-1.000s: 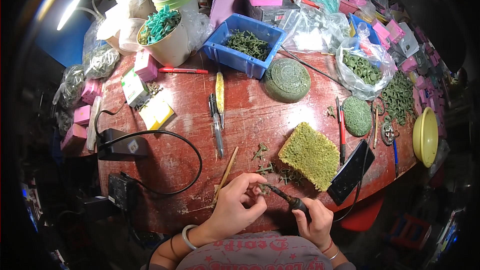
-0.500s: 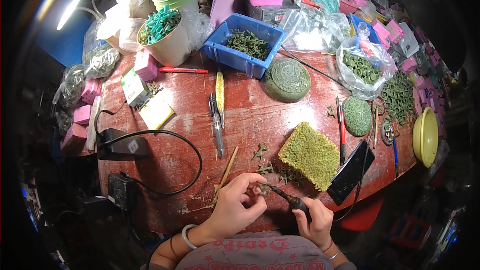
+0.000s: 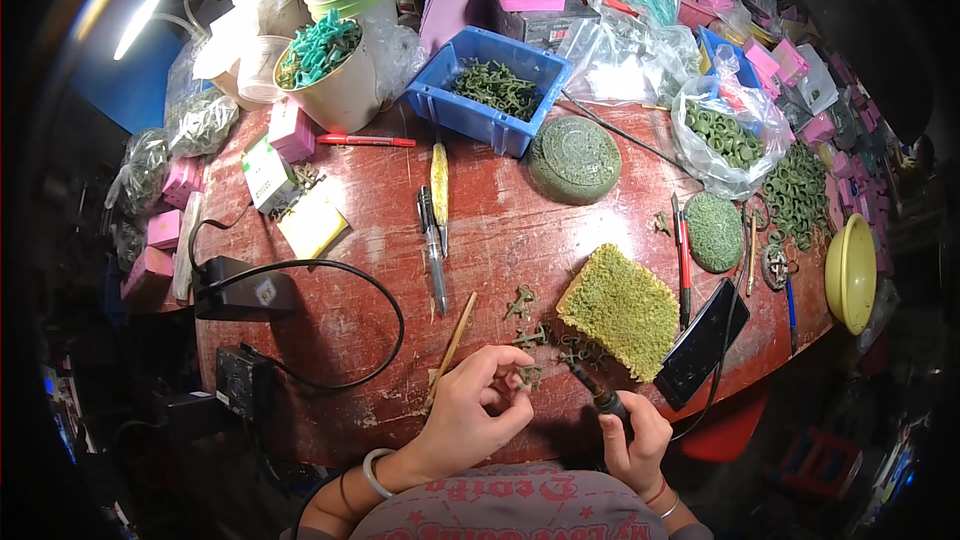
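A small dark green wax piece (image 3: 531,375) is pinched between the thumb and forefinger of my left hand (image 3: 482,402). My right hand (image 3: 637,437) grips the dark handle of a wax pen (image 3: 607,400), like a small soldering iron, with a cord running from it. Its thin tip points up and left, near several small green wax pieces (image 3: 575,348) on the table, apart from the held piece. Whether the tip touches them I cannot tell. Beyond lies a yellow-green, crumbly-topped block (image 3: 620,312). A thin wooden stick (image 3: 455,348) rests by my left hand.
On the red table (image 3: 380,200) stand a blue bin (image 3: 487,90) of green pieces and a round green pad (image 3: 575,160). A phone (image 3: 703,343) and a red pen (image 3: 683,265) lie right of the block. A black cable (image 3: 395,305) loops at left; a yellow bowl (image 3: 852,273) sits far right.
My right hand has shifted slightly right and down, drawing the wax pen's tip away from the piece in my left hand, toward the loose pieces. My left hand has barely moved.
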The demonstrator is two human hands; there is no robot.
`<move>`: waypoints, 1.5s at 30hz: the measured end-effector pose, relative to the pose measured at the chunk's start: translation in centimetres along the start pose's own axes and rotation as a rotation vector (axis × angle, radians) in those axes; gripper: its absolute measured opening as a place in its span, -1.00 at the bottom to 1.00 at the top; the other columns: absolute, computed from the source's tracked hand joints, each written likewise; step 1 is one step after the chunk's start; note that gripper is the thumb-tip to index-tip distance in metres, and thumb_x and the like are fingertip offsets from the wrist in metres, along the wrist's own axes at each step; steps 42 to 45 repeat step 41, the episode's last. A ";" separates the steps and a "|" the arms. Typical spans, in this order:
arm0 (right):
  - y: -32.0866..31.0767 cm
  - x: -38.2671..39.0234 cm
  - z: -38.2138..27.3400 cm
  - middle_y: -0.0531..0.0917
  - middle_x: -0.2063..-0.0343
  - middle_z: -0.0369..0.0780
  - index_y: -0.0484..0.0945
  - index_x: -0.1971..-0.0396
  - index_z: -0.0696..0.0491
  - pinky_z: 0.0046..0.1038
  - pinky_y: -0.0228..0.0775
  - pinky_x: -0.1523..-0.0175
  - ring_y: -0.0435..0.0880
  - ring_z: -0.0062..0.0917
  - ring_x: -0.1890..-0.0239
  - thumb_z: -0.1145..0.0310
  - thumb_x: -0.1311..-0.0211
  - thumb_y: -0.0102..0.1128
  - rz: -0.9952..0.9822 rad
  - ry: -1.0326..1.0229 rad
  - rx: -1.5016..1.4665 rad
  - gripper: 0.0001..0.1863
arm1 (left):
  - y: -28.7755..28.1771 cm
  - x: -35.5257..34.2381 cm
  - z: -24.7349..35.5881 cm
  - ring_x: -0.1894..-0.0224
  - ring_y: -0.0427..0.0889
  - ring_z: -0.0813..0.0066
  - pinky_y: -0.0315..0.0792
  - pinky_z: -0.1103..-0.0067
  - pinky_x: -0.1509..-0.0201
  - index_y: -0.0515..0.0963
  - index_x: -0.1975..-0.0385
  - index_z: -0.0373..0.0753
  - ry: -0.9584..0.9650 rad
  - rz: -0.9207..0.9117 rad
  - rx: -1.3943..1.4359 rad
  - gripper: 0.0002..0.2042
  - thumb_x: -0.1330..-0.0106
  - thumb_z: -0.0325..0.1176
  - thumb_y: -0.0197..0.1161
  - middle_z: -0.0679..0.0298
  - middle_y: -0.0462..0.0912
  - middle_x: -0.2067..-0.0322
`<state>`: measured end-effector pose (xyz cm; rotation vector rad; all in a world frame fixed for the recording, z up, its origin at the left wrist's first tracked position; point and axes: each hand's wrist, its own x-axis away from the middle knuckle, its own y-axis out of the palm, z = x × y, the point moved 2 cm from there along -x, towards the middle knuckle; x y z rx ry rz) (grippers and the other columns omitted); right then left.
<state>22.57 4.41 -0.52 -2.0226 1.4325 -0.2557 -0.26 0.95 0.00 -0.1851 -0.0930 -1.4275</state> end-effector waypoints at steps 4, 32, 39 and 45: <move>-0.2 0.0 0.3 0.66 0.44 -0.15 0.61 0.18 0.23 -0.45 0.45 0.33 0.62 -0.41 0.49 0.35 -0.44 0.34 0.037 0.132 -0.109 -0.78 | 0.0 0.1 -0.1 0.19 0.71 0.61 0.62 0.72 0.21 0.48 -0.07 -0.39 -0.026 -0.006 0.069 -0.68 -0.34 -0.70 0.27 0.27 0.56 0.23; -0.2 0.3 1.6 0.68 0.43 -0.17 0.62 0.20 0.25 -0.49 0.46 0.22 0.64 -0.49 0.41 0.35 -0.47 0.30 0.040 0.272 -0.209 -0.78 | -0.2 0.2 -0.4 0.09 0.67 0.51 0.61 0.61 0.04 0.51 0.01 -0.41 0.051 0.001 0.234 -0.73 -0.33 -0.78 0.20 0.21 0.49 0.05; -0.2 0.3 1.7 0.66 0.44 -0.18 0.62 0.20 0.23 -0.49 0.45 0.24 0.63 -0.49 0.43 0.33 -0.48 0.31 0.038 0.268 -0.213 -0.77 | -0.5 0.0 -0.6 0.11 0.65 0.50 0.59 0.60 0.02 0.55 0.08 -0.42 0.180 0.047 0.062 -0.76 -0.29 -0.78 0.22 0.18 0.48 0.07; -0.2 0.3 1.7 0.66 0.44 -0.18 0.62 0.20 0.23 -0.49 0.45 0.24 0.63 -0.49 0.43 0.32 -0.48 0.31 0.040 0.262 -0.213 -0.76 | -0.6 0.0 -0.6 0.10 0.65 0.49 0.58 0.60 0.00 0.55 0.08 -0.41 0.195 0.047 0.007 -0.76 -0.29 -0.78 0.22 0.17 0.48 0.06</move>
